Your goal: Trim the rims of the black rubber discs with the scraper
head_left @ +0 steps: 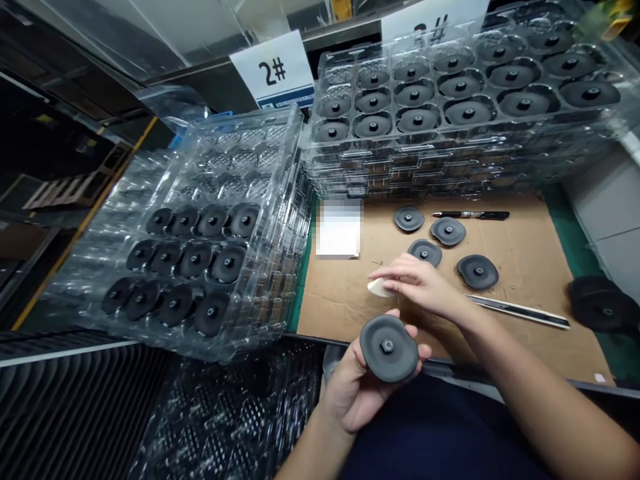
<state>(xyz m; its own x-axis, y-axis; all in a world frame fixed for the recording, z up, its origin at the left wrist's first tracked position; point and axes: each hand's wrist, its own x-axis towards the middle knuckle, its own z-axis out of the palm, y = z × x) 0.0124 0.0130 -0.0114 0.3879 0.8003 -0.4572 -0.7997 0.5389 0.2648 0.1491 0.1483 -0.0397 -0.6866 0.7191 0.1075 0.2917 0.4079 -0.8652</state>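
My left hand (353, 390) grips a round black rubber-like disc (377, 363) with a raised hub at its centre, its face turned up toward me. Just above it, my right hand (417, 283) pinches a small white pad (380, 287) between thumb and fingers, apart from the disc. Beyond my right hand, several similar discs lie loose on the cardboard (340, 300), among them one disc (424, 253) close behind my knuckles and another (478, 271) to the right. A box cutter (520, 311) lies beside my right forearm.
At left stands a stack of clear plastic trays (295, 173), its top tray partly filled with discs. A longer tray stack (450, 157) runs along the back. A black pen (470, 215), a blurred white paper (338, 230) and a dark disc pile (603, 303) lie on the bench.
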